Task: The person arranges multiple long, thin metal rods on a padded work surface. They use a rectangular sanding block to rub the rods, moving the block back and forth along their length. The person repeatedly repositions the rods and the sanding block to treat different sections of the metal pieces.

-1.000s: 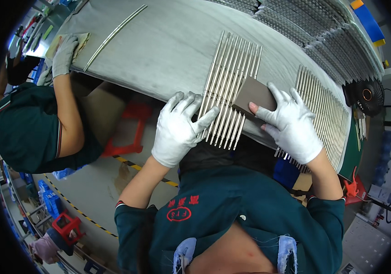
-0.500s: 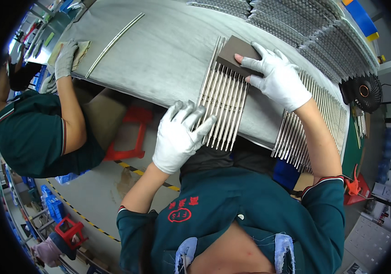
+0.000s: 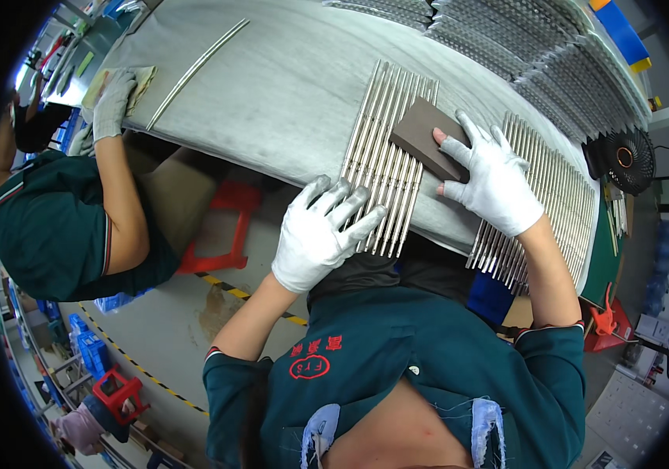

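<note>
A row of slim silver metal rods (image 3: pixel 373 117) lies side by side on the grey covered table, their near ends jutting past its front edge. My left hand (image 3: pixel 315 234), in a white glove with greyed fingertips, rests on the near left part of that row, fingers spread. In my right hand (image 3: pixel 500 181) is a brown rectangular block (image 3: pixel 422 134), lying slantwise across the rods' right side. The right glove leaves the thumb and a fingertip bare. To the right, below my right hand, lies a second row of metal rods (image 3: pixel 549 195).
Stacked grey textured trays (image 3: pixel 498 39) line the far right of the table (image 3: pixel 287 86). A black fan (image 3: pixel 623 159) stands at the right edge. Two loose rods (image 3: pixel 198 70) lie far left. A co-worker (image 3: pixel 76 227) wipes with a yellowish cloth nearby; a red stool (image 3: pixel 229 234) stands between us.
My right hand has drawn the block nearer and to the right, uncovering the rods' far ends. My left hand has shifted slightly right over the rods.
</note>
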{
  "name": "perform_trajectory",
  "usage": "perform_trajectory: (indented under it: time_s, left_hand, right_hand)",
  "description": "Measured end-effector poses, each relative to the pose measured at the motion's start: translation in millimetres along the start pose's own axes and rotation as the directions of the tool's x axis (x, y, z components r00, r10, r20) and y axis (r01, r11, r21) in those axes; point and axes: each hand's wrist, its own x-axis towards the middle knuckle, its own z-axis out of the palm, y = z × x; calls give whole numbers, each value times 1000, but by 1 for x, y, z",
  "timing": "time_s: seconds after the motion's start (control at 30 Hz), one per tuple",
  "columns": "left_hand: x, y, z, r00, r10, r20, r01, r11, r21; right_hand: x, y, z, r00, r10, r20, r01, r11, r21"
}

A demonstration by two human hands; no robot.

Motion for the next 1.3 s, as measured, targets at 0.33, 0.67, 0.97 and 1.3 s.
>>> perform_trajectory:
  time_s: [0.33, 0.67, 0.97, 1.3]
  left_hand:
    - [-10, -1, 0, 999, 44, -8, -44, 998, -50]
    - [-8, 1, -5, 998, 60, 15, -59, 997, -52]
    - [-10, -2, -1, 999, 46, 0, -46, 994, -97]
    - [-4, -2, -1, 998, 62, 6, -61, 989, -134]
  right_hand:
    - [-6, -1, -6, 998, -66, -26, 67, 996, 65]
    - [18, -54, 3, 926, -369, -83, 376, 921, 97]
    - [17, -46, 0, 937, -339, -84, 346, 934, 86]
    - [29, -37, -5, 977, -214, 13, 214, 977, 23]
